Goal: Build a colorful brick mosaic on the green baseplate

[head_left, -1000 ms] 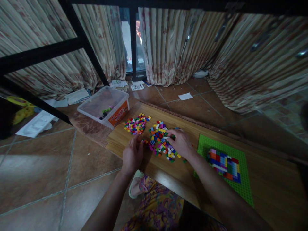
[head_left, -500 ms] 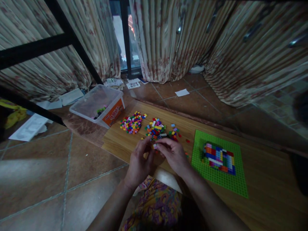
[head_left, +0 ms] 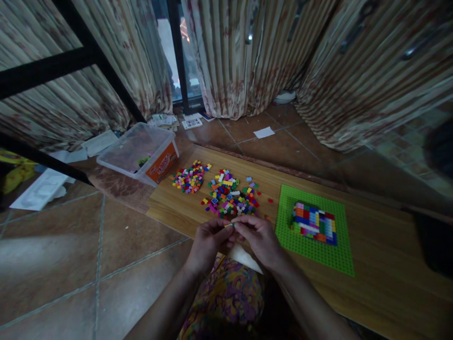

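My left hand and my right hand meet fingertip to fingertip near the bench's front edge. Between them they pinch small toy bricks; a bit of yellow and a bit of green show, the rest is covered by fingers. Just beyond lies a spread pile of loose bricks in many colours. Farther left is a denser heap of small bricks. To the right, a multicoloured brick build sits on a green studded baseplate.
The wooden bench top runs from left to right. At its left end stands a clear plastic box with an orange label and some pieces inside. Striped curtains hang behind; papers lie on the tiled floor.
Both hands have drawn back toward me from the brick pile, which shows more now, and their fingertips have come together on the bricks. The view has shifted slightly.
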The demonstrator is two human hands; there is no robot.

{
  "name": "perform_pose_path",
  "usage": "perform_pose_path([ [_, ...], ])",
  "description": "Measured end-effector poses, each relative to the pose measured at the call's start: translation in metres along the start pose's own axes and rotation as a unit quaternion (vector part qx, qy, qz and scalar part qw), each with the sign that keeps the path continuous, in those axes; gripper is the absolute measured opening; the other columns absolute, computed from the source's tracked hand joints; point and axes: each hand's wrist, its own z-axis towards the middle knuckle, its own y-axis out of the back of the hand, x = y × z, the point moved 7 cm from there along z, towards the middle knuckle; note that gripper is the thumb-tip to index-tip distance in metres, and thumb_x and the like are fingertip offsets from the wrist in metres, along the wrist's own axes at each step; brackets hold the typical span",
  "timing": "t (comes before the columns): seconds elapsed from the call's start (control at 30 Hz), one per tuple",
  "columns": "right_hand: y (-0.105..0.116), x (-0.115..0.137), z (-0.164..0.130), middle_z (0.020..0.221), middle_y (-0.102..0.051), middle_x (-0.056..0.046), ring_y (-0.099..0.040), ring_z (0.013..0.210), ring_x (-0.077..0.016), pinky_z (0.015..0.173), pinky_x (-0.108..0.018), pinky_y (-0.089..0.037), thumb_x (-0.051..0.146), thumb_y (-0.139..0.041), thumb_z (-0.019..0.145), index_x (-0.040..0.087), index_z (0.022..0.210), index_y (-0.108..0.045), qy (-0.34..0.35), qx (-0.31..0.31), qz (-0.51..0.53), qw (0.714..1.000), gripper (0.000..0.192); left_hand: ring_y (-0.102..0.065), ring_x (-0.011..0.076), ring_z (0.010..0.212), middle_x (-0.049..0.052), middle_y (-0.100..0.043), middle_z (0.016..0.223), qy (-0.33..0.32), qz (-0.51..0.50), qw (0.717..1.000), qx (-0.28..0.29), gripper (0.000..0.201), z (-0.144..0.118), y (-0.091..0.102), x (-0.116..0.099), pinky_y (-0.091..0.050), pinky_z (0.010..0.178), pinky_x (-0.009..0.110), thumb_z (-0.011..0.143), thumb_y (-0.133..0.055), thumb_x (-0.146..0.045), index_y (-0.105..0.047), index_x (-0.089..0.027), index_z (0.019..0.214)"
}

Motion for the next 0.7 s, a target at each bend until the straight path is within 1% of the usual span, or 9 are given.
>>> perform_pose_path([
  [0.1, 0.003, -0.005, 0.001, 0.059, -0.065, 0.001, -0.054, 0.051, -0.0113, 0.051, -0.025, -0.045, 0.037, -0.075, 0.069, 0.019, 0.077, -0.073, -0.028, 0.005, 0.043, 0.999, 0.020, -0.059, 0.0083, 0.055, 0.003, -0.067, 0.065, 0.016, -0.027, 0.999, 0.014, 0.025, 0.001, -0.001, 0.003, -0.046, 0.056, 0.018, 0.069, -0.081, -0.029, -0.069, -0.011, 0.082],
  [0.17, 0.004, -0.009, 0.000, 0.062, -0.065, 0.001, -0.053, 0.052, -0.0099, 0.052, -0.024, -0.044, 0.036, -0.078, 0.067, 0.019, 0.078, -0.073, -0.052, 0.007, 0.121, 0.991, 0.021, -0.060, 0.0078, 0.057, 0.003, -0.068, 0.068, 0.025, -0.041, 0.999, 0.022, 0.024, 0.000, -0.003, 0.005, -0.047, 0.057, 0.017, 0.071, -0.080, -0.028, -0.070, -0.011, 0.084],
  [0.23, 0.004, -0.015, -0.002, 0.064, -0.064, 0.002, -0.051, 0.053, -0.0083, 0.052, -0.022, -0.042, 0.034, -0.079, 0.066, 0.020, 0.080, -0.073, -0.080, 0.009, 0.217, 0.973, 0.021, -0.062, 0.0079, 0.061, 0.004, -0.070, 0.073, 0.027, -0.045, 0.998, 0.026, 0.023, -0.002, -0.005, 0.004, -0.048, 0.061, 0.017, 0.072, -0.079, -0.028, -0.070, -0.012, 0.086],
  [0.3, 0.001, -0.020, -0.004, 0.065, -0.062, 0.003, -0.049, 0.053, -0.0072, 0.049, -0.020, -0.039, 0.033, -0.078, 0.067, 0.020, 0.082, -0.071, -0.112, 0.020, 0.291, 0.950, 0.020, -0.063, 0.0089, 0.065, 0.005, -0.070, 0.076, 0.018, -0.037, 0.999, 0.033, 0.022, -0.003, -0.006, 0.002, -0.048, 0.064, 0.018, 0.076, -0.076, -0.029, -0.071, -0.012, 0.088],
  [0.37, -0.002, -0.024, -0.007, 0.066, -0.061, 0.003, -0.048, 0.052, -0.0070, 0.046, -0.019, -0.035, 0.034, -0.075, 0.069, 0.019, 0.082, -0.069, -0.141, 0.034, 0.327, 0.934, 0.020, -0.063, 0.0097, 0.066, 0.005, -0.070, 0.075, 0.004, -0.018, 0.999, 0.040, 0.022, -0.005, -0.007, -0.001, -0.048, 0.064, 0.019, 0.078, -0.074, -0.031, -0.070, -0.012, 0.089],
  [0.4, -0.003, -0.025, -0.007, 0.067, -0.060, 0.003, -0.047, 0.052, -0.0071, 0.045, -0.019, -0.034, 0.036, -0.074, 0.070, 0.019, 0.081, -0.068, -0.153, 0.038, 0.332, 0.930, 0.021, -0.062, 0.0098, 0.065, 0.004, -0.069, 0.074, -0.003, -0.007, 0.999, 0.040, 0.022, -0.005, -0.007, -0.003, -0.048, 0.063, 0.019, 0.079, -0.073, -0.031, -0.070, -0.012, 0.089],
  [0.47, -0.005, -0.025, -0.008, 0.068, -0.059, 0.002, -0.046, 0.051, -0.0066, 0.043, -0.018, -0.030, 0.042, -0.071, 0.073, 0.018, 0.081, -0.067, -0.154, 0.036, 0.312, 0.937, 0.025, -0.061, 0.0098, 0.064, 0.004, -0.069, 0.073, -0.018, 0.008, 0.999, 0.031, 0.022, -0.007, -0.007, -0.006, -0.047, 0.061, 0.019, 0.079, -0.073, -0.031, -0.069, -0.012, 0.087],
  [0.6, -0.009, -0.017, -0.007, 0.062, -0.056, 0.004, -0.036, 0.045, -0.0045, 0.040, -0.018, -0.021, 0.048, -0.069, 0.078, 0.017, 0.079, -0.064, -0.091, 0.041, 0.174, 0.980, 0.031, -0.060, 0.0102, 0.064, 0.003, -0.068, 0.072, -0.039, 0.015, 0.999, 0.010, 0.022, -0.007, -0.007, -0.012, -0.048, 0.063, 0.020, 0.075, -0.076, -0.030, -0.068, -0.012, 0.083],
  [0.7, -0.011, -0.018, -0.008, 0.053, -0.048, 0.007, -0.030, 0.042, -0.0043, 0.040, -0.019, -0.020, 0.049, -0.071, 0.076, 0.018, 0.079, -0.062, -0.068, 0.028, 0.100, 0.992, 0.032, -0.059, 0.0099, 0.063, 0.001, -0.066, 0.068, -0.058, 0.031, 0.998, -0.007, 0.022, -0.007, -0.005, -0.013, -0.047, 0.062, 0.020, 0.072, -0.078, -0.029, -0.067, -0.012, 0.080],
])
